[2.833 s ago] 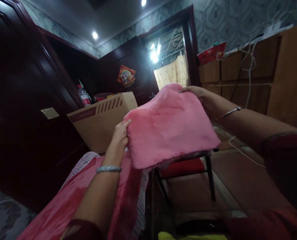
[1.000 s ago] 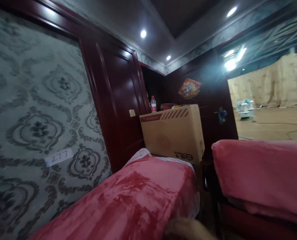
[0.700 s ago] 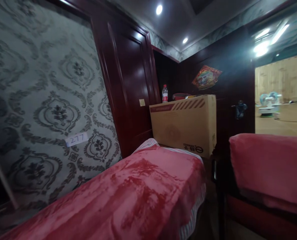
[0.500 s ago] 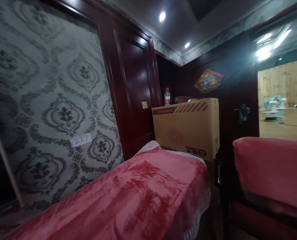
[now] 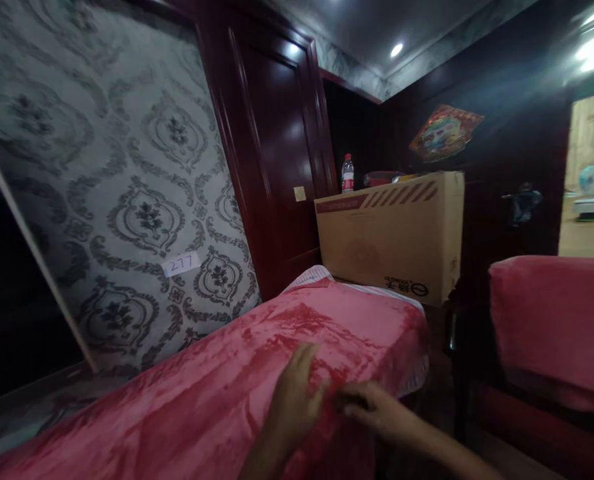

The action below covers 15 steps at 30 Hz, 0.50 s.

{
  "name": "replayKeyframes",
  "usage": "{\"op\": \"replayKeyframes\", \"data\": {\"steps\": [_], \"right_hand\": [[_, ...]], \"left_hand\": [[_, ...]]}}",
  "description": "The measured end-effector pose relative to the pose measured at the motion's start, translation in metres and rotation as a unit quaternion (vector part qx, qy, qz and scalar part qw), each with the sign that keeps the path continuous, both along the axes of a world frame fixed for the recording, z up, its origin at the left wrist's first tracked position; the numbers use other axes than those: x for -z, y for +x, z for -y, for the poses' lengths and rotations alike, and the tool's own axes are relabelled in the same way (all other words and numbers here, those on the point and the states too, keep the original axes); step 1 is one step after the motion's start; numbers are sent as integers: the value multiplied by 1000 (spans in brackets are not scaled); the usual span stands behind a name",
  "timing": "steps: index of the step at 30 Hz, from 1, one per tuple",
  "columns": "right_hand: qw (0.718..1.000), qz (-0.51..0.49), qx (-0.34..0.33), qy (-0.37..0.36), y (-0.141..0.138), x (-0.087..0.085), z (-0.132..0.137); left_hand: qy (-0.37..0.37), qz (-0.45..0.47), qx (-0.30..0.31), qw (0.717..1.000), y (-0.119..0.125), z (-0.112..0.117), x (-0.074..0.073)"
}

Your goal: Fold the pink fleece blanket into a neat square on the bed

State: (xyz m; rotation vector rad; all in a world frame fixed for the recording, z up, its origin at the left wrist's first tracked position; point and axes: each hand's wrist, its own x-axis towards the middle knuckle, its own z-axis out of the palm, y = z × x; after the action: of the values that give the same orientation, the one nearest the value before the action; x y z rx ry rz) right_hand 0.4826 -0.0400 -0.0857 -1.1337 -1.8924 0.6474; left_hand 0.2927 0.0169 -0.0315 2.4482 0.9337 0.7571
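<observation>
Over a red plush blanket (image 5: 217, 407) spread on a bed-like surface, my two hands are side by side. My left hand (image 5: 294, 393) has its fingers stretched forward and the thumb apart, with nothing in it. To its right, my right hand (image 5: 369, 405) points leftward, its fingers loosely bent and a gap between thumb and fingers; no object shows in it. Both hands are somewhat blurred. Whether either one touches the blanket I cannot tell. A striped edge (image 5: 414, 377) of cloth hangs along the blanket's right side.
Beyond the blanket stands a large cardboard box (image 5: 377, 247) with a red-capped bottle (image 5: 347, 175) on top. At right is a chair draped in pink-red cloth (image 5: 551, 313). Patterned wallpaper (image 5: 147, 213) with a "277" label (image 5: 181, 265) lines the left; a dark door (image 5: 497, 153) stands behind.
Both my hands have come into view from below, over the blanket. The camera has turned slightly, so the box, chair and door sit further right and higher.
</observation>
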Motion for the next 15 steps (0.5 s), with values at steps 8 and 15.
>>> {"op": "replayKeyframes", "data": {"steps": [8,15], "right_hand": [[983,-116,61,-130,33,3,-19],[985,-97,66,-129,5,44,-48]], "left_hand": [[2,-266,-207,942,-65,-31,58],[-95,-275,-290,912,-145,20,85]]}}
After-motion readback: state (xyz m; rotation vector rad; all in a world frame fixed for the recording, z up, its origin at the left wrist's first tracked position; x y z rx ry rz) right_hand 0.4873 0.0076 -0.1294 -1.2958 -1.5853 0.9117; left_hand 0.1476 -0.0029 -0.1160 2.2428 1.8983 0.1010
